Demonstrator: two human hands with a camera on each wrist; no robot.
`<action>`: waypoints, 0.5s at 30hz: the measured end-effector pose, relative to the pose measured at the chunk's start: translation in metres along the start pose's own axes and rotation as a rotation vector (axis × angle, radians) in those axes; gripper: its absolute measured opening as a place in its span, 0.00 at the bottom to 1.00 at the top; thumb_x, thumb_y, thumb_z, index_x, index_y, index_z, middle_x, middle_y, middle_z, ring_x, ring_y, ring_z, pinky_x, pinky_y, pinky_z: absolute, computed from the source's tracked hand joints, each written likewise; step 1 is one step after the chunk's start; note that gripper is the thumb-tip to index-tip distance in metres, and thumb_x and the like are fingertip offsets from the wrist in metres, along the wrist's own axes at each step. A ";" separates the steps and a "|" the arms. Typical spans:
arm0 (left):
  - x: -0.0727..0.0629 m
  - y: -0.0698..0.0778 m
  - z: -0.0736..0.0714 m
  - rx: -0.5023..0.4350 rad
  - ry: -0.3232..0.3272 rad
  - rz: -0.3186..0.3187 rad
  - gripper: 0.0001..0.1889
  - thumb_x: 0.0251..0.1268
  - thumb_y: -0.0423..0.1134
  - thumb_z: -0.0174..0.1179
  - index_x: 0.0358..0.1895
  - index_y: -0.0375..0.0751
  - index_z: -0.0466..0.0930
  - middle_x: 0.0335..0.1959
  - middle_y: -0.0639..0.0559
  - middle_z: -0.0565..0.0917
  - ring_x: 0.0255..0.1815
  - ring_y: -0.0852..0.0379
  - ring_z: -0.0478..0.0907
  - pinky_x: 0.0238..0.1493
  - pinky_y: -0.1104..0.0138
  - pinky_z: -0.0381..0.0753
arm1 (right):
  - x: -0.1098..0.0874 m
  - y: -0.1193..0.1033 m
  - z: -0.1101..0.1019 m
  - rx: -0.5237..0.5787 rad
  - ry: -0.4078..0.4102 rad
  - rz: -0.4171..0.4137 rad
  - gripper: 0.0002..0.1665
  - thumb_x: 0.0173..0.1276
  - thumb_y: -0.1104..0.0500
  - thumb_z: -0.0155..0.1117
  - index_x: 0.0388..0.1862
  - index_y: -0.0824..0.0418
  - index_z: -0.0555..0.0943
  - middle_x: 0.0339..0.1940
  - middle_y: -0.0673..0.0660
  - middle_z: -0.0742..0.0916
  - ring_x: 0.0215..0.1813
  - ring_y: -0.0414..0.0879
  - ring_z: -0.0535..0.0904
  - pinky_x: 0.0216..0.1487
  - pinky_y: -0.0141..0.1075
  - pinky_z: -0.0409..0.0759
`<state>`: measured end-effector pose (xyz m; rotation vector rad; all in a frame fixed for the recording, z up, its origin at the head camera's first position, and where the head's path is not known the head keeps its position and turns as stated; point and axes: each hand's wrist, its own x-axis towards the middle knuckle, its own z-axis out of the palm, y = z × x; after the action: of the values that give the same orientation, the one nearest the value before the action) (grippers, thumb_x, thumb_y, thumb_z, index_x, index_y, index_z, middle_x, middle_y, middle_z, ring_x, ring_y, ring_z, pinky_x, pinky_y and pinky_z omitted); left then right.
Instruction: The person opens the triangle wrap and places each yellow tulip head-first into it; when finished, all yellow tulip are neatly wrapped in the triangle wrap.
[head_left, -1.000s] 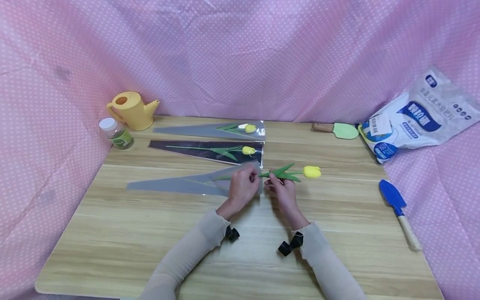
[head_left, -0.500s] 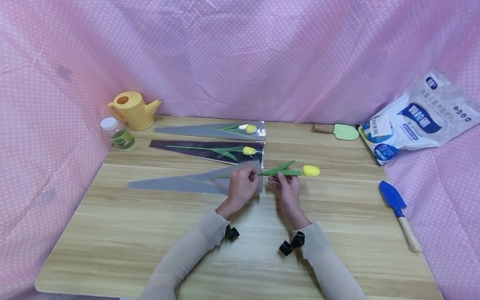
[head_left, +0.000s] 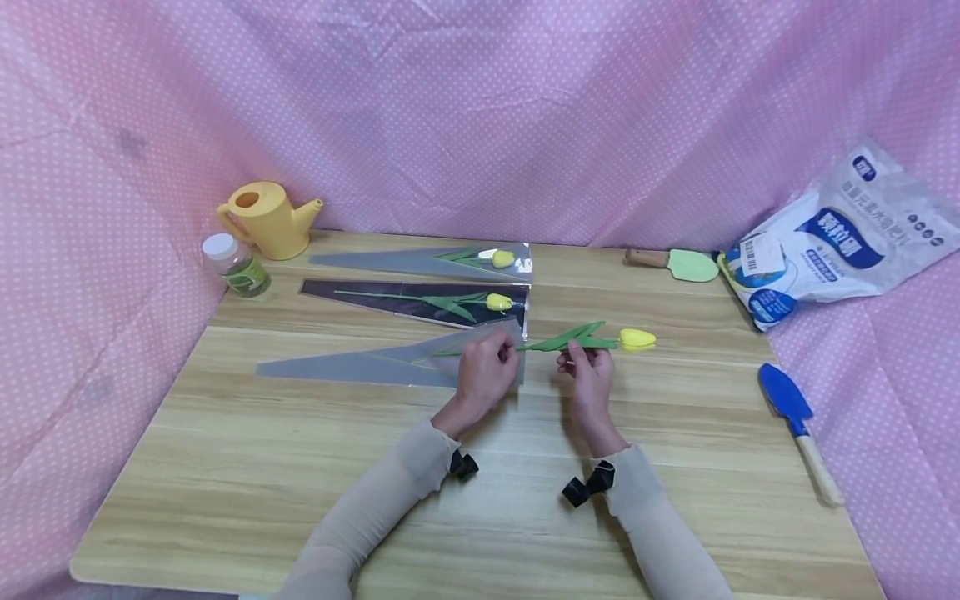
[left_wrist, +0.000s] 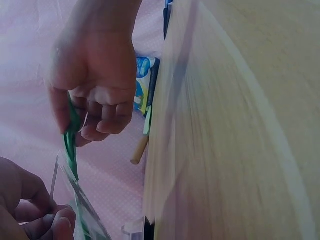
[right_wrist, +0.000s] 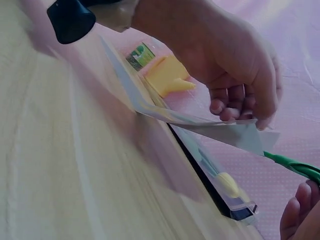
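My left hand (head_left: 486, 367) pinches the open right end of a long tapered grey flower sleeve (head_left: 337, 367), lifting its upper layer. In the right wrist view that raised sleeve edge (right_wrist: 235, 135) sits between my left thumb and fingers. A yellow artificial tulip (head_left: 637, 338) has its stem inside the sleeve, while its bloom and leaves stick out to the right. My right hand (head_left: 592, 379) holds this tulip by its green leaves, just below the bloom. The left wrist view shows the leaves (left_wrist: 71, 145) between my right thumb and fingers.
Two sleeves with yellow tulips, one black (head_left: 375, 293) and one grey (head_left: 375, 259), lie behind. A watering can (head_left: 273, 223) and jar (head_left: 236, 267) stand back left. A green trowel (head_left: 692, 264), blue trowel (head_left: 786, 390) and white bag (head_left: 832, 242) are on the right.
My right hand has slid along the leaves toward the bloom, then shifted slightly right with the tulip. The left hand has stayed at the sleeve's opening.
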<state>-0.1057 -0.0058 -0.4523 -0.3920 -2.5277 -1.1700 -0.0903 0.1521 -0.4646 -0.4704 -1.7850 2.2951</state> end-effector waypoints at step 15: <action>-0.001 0.003 0.003 0.031 -0.029 0.065 0.05 0.56 0.26 0.62 0.26 0.39 0.82 0.21 0.49 0.84 0.21 0.59 0.77 0.23 0.76 0.72 | -0.005 0.008 0.004 -0.089 -0.102 0.054 0.08 0.78 0.61 0.52 0.49 0.64 0.74 0.30 0.45 0.82 0.34 0.37 0.79 0.43 0.32 0.82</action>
<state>-0.1042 -0.0021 -0.4525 -0.4828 -2.5341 -1.1079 -0.0868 0.1445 -0.4704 -0.4286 -1.9515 2.3226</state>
